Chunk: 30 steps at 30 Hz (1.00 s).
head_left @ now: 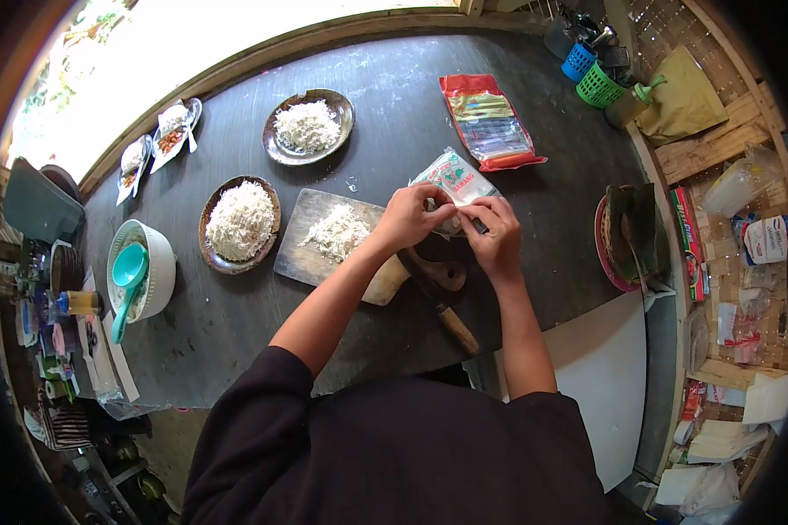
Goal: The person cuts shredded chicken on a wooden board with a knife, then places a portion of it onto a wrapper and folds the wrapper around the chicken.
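My left hand point(416, 215) has its thumb and fingers pinched at the lower edge of a white printed plastic packet point(458, 178). Close beside it, my right hand point(495, 234) is closed on the same edge, with a small dark object showing between its fingers. Under my left forearm lies a wooden cutting board point(299, 236) bearing shredded white food point(337, 232). A knife point(451, 324) with a wooden handle rests at the board's right, beside the board's rounded handle point(446, 275).
Two brown plates point(344, 140) of white shreds stand left. A white basket point(160, 284) holds a teal ladle point(131, 267). A red package point(490, 122) lies beyond the packet. Farther right are a green basket point(598, 86) and a pink-rimmed plate point(606, 262).
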{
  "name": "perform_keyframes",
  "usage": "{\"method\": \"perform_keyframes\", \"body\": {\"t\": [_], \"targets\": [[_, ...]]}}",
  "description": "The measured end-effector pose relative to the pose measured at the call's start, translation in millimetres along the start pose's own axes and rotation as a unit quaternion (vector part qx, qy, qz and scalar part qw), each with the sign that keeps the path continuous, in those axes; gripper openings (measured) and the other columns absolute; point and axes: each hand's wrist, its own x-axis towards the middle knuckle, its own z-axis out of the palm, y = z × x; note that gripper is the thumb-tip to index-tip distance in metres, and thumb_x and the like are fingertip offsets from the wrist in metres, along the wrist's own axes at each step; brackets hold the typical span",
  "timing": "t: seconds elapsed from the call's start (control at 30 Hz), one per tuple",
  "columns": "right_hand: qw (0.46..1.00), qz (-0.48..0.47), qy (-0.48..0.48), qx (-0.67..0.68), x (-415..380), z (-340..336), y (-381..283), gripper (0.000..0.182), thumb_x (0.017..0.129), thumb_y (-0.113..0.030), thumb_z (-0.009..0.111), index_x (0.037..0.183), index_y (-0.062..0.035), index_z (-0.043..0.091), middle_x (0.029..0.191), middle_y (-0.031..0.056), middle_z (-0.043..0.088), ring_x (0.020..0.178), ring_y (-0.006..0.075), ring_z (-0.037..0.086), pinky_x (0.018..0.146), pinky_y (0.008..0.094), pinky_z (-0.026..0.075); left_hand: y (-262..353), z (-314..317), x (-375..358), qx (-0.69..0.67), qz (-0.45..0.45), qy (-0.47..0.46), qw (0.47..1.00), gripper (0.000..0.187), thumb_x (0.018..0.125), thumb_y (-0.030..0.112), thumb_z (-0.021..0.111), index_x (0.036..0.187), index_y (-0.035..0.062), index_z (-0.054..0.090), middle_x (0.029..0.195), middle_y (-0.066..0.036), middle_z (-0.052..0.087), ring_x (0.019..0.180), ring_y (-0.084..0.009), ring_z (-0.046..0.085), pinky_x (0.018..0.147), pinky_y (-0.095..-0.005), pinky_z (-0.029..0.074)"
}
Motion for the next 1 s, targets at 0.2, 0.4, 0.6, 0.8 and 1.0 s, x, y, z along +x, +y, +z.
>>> {"method": "perform_keyframes", "body": {"t": [0.2,0.4,0.6,0.8,1.0], "targets": [[0.999,-0.04,0.009,-0.025,2,3,-2,0.015,0.081,-0.006,0.085,0.094,-0.0074,0.077,0.094,0.0065,0.067,0.089,0.0289,0.067,0.078,0.0423,0.055,1,-4,1,-0.028,-0.035,-0.002,0.999,0.027,0.092,0.025,0.081,0.098,-0.0006,0.077,0.075,-0.008,0.07,0.066,-0.012,0.06,0.063,-0.0328,0.051],[0.998,-0.059,-0.014,-0.023,3,4,2,0.014,0.082,-0.007,0.084,0.091,-0.0077,0.073,0.096,0.0067,0.067,0.09,0.0293,0.067,0.078,0.0426,0.055,4,-4,2,-0.019,-0.061,-0.008,0.998,0.028,0.091,0.026,0.081,0.097,-0.0011,0.078,0.073,-0.008,0.069,0.065,-0.0124,0.061,0.063,-0.0329,0.051],[0.998,-0.048,-0.03,-0.005,4,-2,-4,0.013,0.084,-0.009,0.082,0.095,-0.0081,0.074,0.101,0.0081,0.066,0.095,0.0302,0.066,0.082,0.0433,0.055,3,0,1,-0.03,-0.074,0.015,0.997,0.027,0.091,0.024,0.08,0.098,-0.0018,0.078,0.075,-0.008,0.07,0.067,-0.0119,0.06,0.064,-0.0328,0.051],[1.0,0.01,0.007,-0.006,9,-2,-4,0.021,0.089,-0.012,0.08,0.11,-0.0075,0.08,0.106,0.01,0.066,0.1,0.0302,0.064,0.086,0.0425,0.054,14,-7,-1,-0.047,-0.014,0.036,0.998,0.025,0.091,0.025,0.078,0.096,0.0001,0.076,0.088,-0.012,0.072,0.069,-0.0192,0.065,0.068,-0.0358,0.054],[1.0,0.004,0.001,-0.017,20,-9,0,0.014,0.089,-0.012,0.081,0.102,-0.0067,0.081,0.103,0.0085,0.068,0.098,0.0298,0.063,0.086,0.0423,0.054,18,-14,-2,0.054,0.095,0.064,0.992,0.02,0.093,0.024,0.079,0.097,0.0048,0.077,0.092,-0.007,0.073,0.08,-0.0214,0.066,0.076,-0.0368,0.052]]}}
